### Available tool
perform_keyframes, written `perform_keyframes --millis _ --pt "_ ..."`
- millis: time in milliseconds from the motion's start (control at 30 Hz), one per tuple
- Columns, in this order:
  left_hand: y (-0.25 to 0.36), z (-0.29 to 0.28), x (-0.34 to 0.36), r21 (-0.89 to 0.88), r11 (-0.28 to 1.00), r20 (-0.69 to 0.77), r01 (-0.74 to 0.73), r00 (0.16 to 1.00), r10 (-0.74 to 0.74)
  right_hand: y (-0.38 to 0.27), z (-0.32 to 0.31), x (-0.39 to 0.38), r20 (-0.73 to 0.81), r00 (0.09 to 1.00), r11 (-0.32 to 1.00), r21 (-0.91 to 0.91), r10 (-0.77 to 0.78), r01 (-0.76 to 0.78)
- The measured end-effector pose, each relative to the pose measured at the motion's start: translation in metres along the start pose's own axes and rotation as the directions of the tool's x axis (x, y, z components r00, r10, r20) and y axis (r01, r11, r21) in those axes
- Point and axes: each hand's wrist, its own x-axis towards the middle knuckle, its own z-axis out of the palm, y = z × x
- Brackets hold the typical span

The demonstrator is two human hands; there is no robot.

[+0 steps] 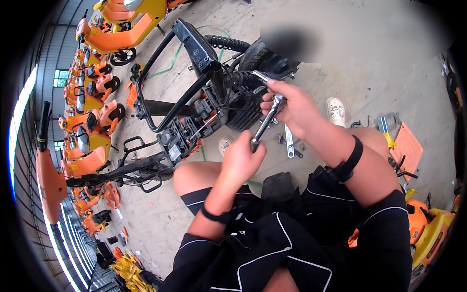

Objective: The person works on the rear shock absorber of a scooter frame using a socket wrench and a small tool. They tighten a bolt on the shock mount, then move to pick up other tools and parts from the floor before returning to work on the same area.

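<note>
Between my two hands is a shiny ratchet wrench (266, 120), held at a slant in front of my knees. My left hand (242, 159) is closed round the lower end of its handle. My right hand (294, 108) is closed at the ratchet's head, and a silver socket (261, 76) sticks out past the thumb. Just beyond the hands stands a stripped scooter frame (194, 53) of black tubes, its wiring and black mechanical parts exposed. The socket's tip shows in front of the frame's rear parts; I cannot tell whether it touches them.
A silver wrench (289, 141) lies on the concrete floor below my right hand, beside small dark parts. An orange panel (407, 148) and a blue-and-silver tool (383, 125) lie to the right. Several orange-and-yellow scooters (90, 151) line the left side. A thin green strap (172, 61) crosses the floor.
</note>
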Motion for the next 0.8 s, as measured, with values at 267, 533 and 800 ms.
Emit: perform_keyframes --millis 267,533,800 --pt "0.024 -0.132 -0.025 0.484 0.860 0.219 -0.160 0.974 0.058 0.029 0.012 0.011 0.097 0.969 0.964 -0.163 0.227 -0.210" --pt "0.052 -0.161 -0.014 0.636 0.751 0.180 -0.178 0.980 0.079 0.032 0.030 0.020 0.091 0.975 0.977 -0.074 0.205 -0.198" --pt "0.047 -0.164 0.002 0.619 0.763 0.252 -0.186 0.967 0.031 0.028 0.030 0.024 0.127 0.977 0.975 -0.166 0.171 -0.149"
